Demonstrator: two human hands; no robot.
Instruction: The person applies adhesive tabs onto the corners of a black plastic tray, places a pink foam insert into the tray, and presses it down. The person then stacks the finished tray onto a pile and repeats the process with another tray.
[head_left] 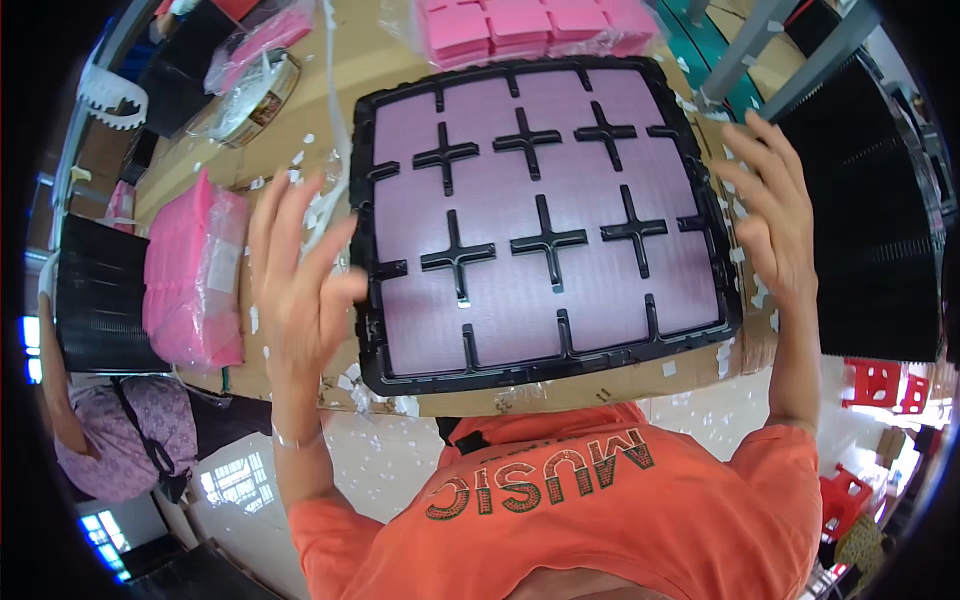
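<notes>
Left hand [300,270] at 9 o'clock, right hand [775,195] at 3: fingers apart, gripping nothing. Tray [547,242] appears light, slightly flexible, slick; hold by opposite sides.

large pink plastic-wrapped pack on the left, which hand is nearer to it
Left. The left hand is just right of the pink plastic-wrapped pack; the right hand is across the black tray, by its right edge.

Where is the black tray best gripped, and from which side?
The black tray lies flat and wide, so probably grip its rim at the left and right edges, from both sides; the left hand and right hand flank it.
</notes>
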